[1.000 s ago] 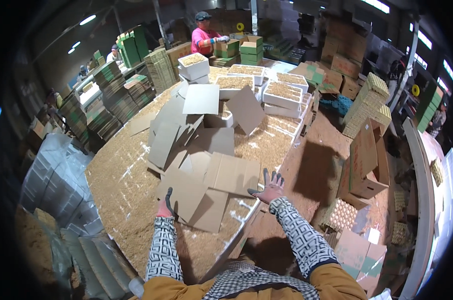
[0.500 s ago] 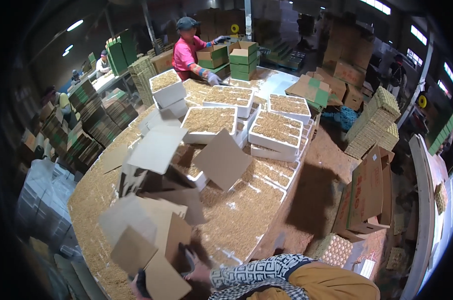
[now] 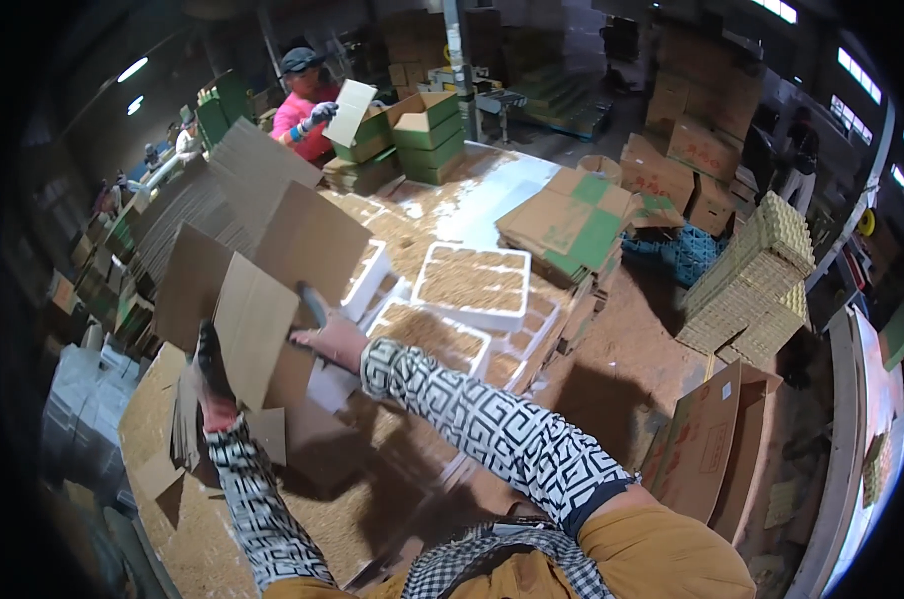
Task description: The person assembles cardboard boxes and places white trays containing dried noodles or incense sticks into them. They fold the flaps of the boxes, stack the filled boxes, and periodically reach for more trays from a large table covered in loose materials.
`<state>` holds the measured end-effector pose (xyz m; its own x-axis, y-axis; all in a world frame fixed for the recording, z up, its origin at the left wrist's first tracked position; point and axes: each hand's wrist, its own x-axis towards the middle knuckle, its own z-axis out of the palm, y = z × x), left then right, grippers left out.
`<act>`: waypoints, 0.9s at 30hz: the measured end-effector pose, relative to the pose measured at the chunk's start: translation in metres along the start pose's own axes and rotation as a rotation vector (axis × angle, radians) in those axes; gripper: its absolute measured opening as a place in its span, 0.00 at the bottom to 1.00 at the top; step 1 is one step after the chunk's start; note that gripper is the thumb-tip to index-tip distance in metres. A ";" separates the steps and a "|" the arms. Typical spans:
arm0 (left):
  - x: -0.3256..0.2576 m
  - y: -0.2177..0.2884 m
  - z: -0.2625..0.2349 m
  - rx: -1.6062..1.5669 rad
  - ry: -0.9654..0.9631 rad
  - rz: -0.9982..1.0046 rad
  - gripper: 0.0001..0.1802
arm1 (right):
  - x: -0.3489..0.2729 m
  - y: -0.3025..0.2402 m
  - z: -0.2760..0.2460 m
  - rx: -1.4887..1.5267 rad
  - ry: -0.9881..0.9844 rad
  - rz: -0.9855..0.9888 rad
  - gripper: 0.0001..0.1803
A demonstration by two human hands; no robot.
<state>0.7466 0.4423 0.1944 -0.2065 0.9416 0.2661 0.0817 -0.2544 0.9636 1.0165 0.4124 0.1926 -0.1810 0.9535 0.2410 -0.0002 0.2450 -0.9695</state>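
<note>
Both my hands are raised over the left of the table, with a brown cardboard box held between them, its several panels and flaps spread. My left hand, with dark covering on the fingers, presses the near panel's left edge. My right hand grips the right side, its thumb pointing up. Some fingers of both hands are hidden behind the board. Below stand more loose cardboard sheets. White foam trays filled with tan, grainy husk-like material lie beyond my right hand.
Across the table a co-worker in pink holds a pale board near green-and-brown boxes. Flattened cartons are piled on the far right corner. Stacked egg trays and an open carton stand on the right.
My hands have moved up and forward from the near edge, lifting the cardboard. The view has shifted. The co-worker now holds up a pale board.
</note>
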 end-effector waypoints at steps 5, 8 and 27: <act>0.083 -0.052 0.113 0.316 0.052 0.119 0.28 | 0.001 0.057 -0.166 -0.125 -0.022 -0.076 0.44; 0.108 -0.095 0.119 0.281 0.170 -0.124 0.28 | -0.018 0.068 -0.227 -0.337 -0.090 0.053 0.36; 0.189 -0.144 0.468 0.909 0.091 -0.002 0.33 | -0.044 0.227 -0.922 -0.299 0.770 0.394 0.20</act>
<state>1.1518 0.7602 0.0948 -0.2801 0.9111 0.3023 0.8101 0.0553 0.5837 1.9311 0.5876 0.0024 0.5919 0.8051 -0.0379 0.1963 -0.1896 -0.9620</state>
